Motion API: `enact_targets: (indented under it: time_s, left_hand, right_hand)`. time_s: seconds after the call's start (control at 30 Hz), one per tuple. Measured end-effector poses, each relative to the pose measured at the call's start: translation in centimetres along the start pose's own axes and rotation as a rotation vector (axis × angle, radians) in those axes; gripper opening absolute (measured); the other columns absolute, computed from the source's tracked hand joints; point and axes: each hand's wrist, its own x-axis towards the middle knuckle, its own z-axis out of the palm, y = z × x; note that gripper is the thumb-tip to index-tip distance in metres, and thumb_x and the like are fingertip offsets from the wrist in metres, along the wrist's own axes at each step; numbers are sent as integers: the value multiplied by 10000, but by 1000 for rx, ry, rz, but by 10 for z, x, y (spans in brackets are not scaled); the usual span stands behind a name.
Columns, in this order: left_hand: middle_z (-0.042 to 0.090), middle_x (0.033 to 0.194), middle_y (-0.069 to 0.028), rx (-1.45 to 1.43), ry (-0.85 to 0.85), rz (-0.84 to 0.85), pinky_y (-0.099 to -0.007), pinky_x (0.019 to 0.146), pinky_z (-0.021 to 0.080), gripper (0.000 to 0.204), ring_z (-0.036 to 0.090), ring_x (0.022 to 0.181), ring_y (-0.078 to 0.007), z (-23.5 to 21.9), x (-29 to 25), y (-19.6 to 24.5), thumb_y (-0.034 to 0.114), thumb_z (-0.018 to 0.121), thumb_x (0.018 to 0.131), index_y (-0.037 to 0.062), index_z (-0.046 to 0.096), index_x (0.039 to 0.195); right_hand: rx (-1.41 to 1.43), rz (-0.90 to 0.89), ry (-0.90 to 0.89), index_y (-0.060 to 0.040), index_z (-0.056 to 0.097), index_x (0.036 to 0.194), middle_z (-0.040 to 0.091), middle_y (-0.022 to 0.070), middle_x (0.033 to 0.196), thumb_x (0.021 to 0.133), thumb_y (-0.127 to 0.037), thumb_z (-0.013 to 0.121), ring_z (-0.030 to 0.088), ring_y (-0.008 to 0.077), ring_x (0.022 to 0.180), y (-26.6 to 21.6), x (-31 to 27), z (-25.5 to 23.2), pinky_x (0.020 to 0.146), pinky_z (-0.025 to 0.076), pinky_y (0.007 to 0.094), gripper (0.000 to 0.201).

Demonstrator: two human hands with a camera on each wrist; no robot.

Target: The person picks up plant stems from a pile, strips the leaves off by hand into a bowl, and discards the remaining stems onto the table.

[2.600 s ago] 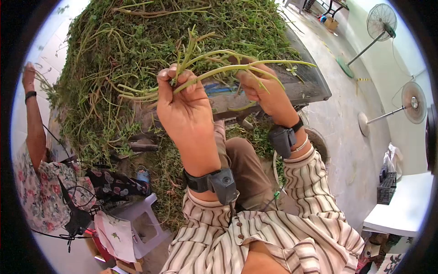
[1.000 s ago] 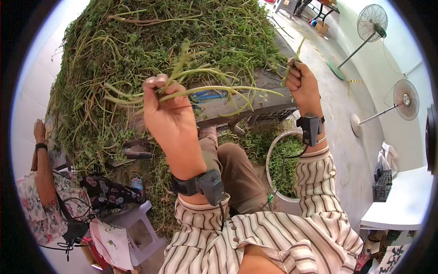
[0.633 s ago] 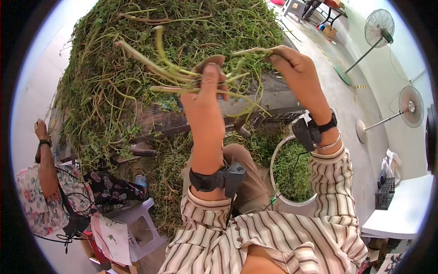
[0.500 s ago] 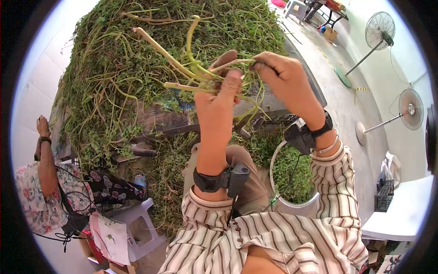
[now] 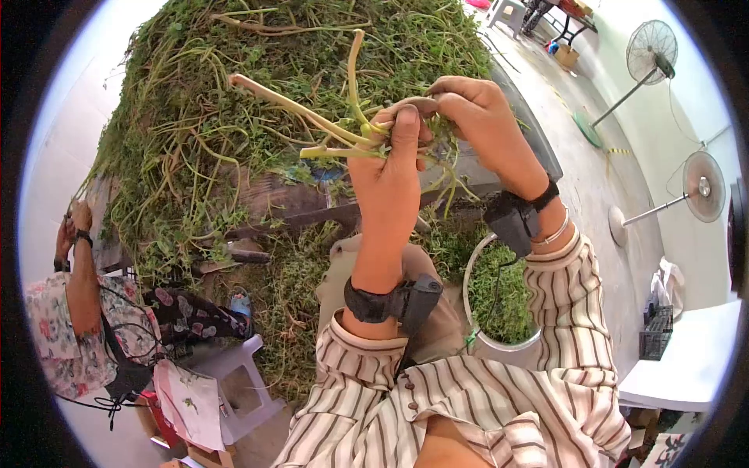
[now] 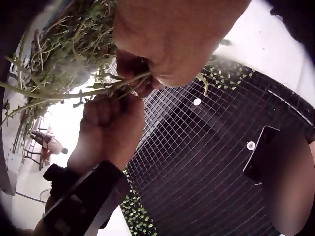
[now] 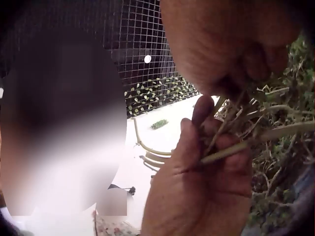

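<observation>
Grips a few green stems [image 5: 312, 118] in the curled fingers of the left hand [image 5: 390, 152], and pinches at their leafy ends with the bent fingers of the right hand [image 5: 484, 117], just above the front edge of the worktop [image 5: 285, 199]. Shows dark characters, cut off and too partial to read, on a white sheet [image 5: 667, 451] at lower right. Leaves bare wood before the heap [image 5: 312, 54], then open floor [image 5: 597, 249] past the right edge, towards two fans [image 5: 704, 186].
</observation>
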Motion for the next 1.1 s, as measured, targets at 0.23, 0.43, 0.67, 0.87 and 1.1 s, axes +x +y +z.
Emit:
enact_targets:
  time_s: [0.23, 0.43, 0.67, 0.87, 1.1]
  left_hand:
    - [547, 701, 12, -17, -37, 6, -177, 466, 332, 237, 443, 570, -23, 6, -4, -7, 250, 556, 903, 30, 639, 926]
    - [553, 708, -8, -91, 160, 148, -217, 452, 331, 273, 438, 534, -71, -22, 7, 13, 270, 553, 903, 10, 634, 915]
    - [568, 762, -51, -154, 236, 91, -260, 497, 365, 326, 483, 581, -114, -10, 3, 8, 333, 581, 879, 9, 614, 856]
    - [575, 835, -59, -175, 167, 85, -267, 517, 380, 257, 485, 612, -133, -10, 2, 3, 276, 555, 901, 29, 551, 830]
    - [558, 746, -26, -130, 47, 67, -245, 507, 345, 368, 464, 562, -106, 5, -3, -9, 384, 554, 888, 47, 564, 740]
  right_hand:
    - [-62, -15, 75, 38, 584, 765, 443, 42, 568, 792, -169, 503, 448, 82, 562, 13, -7, -9, 528, 383, 257, 224]
    - [217, 260, 423, 6, 621, 818, 400, -46, 524, 833, -157, 508, 323, 49, 434, 55, -32, -91, 398, 238, 233, 198]
    - [-34, 555, 527, -3, 641, 818, 399, -35, 516, 862, -152, 498, 303, 38, 427, 80, -156, -125, 396, 213, 233, 211]
    - [-1068, 452, 210, -41, 648, 946, 634, 180, 796, 833, -173, 516, 582, 358, 702, 165, -304, -152, 663, 463, 352, 218]
    - [-514, 535, 372, 16, 624, 986, 626, 180, 959, 828, -163, 566, 611, 261, 852, 98, -234, -122, 735, 463, 310, 245]
